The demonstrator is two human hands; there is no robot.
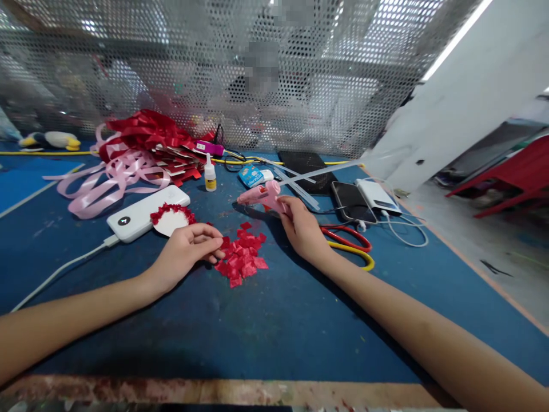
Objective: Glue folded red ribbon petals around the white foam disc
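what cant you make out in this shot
All in the head view:
Glue gun: grip, partly under right hand.
White disc: lower right edge, behind left hand.
Red and yellow handles: front ends, behind right hand.
Small bottle: label print, too small.
Mesh: things beyond, blurred.

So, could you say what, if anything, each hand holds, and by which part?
The right hand holds the hot glue gun by its handle. The left hand is at the red ribbon pieces; whether it grips one is unclear.

A perforated metal screen (206,63) rises at twelve o'clock, a bright light strip (457,40) edges a white wall (463,86) at two, red furniture (510,177) and grey floor (484,240) at three, blue tabletop (300,332) at six.
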